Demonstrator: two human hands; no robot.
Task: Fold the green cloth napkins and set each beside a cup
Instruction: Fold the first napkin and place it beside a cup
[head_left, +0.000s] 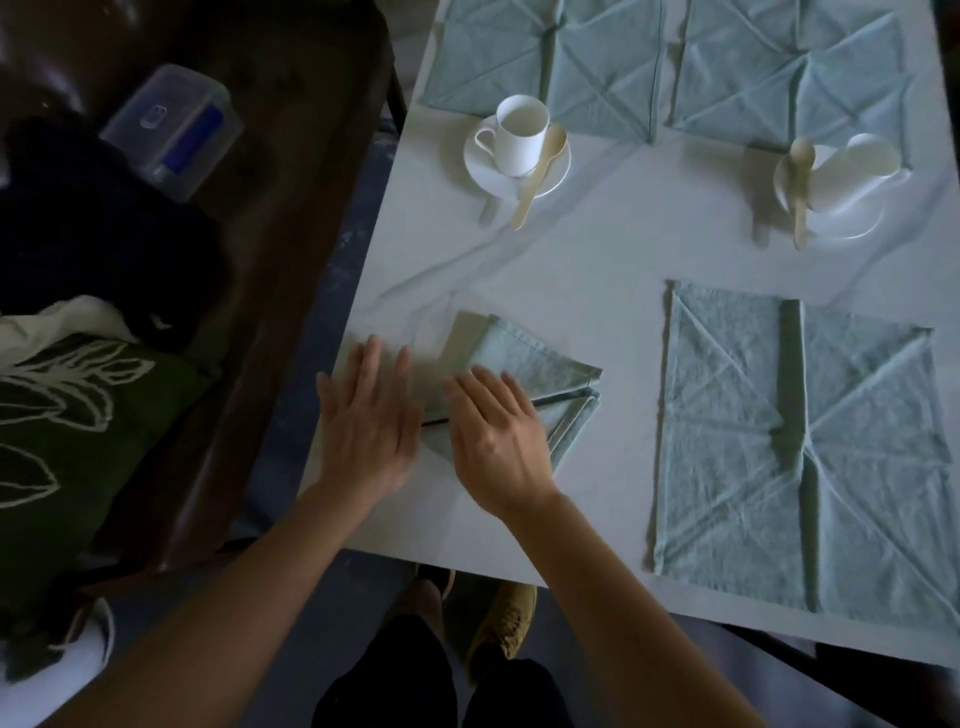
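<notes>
- Left hand (366, 426): palm down, fingers straight, flat on the left part of the folded napkin (524, 364); grasps nothing.
- Right hand (498, 441): just beside the left, fingers straight, pressing the same napkin; grasps nothing.
- Folded napkin: layered, its corner pointing out right of the right hand, on the table (597, 249).
- Right of the hands, well apart: flat napkin (727, 441), creased.
- Beyond the hands: upright cup (521, 135) on saucer (480, 166), spoon (535, 176) across the rim.
- Beyond, to the right: second cup (862, 156), tipped over.
- Farthest: far left napkin (519, 57) and far right napkin (789, 73), both spread flat.
</notes>
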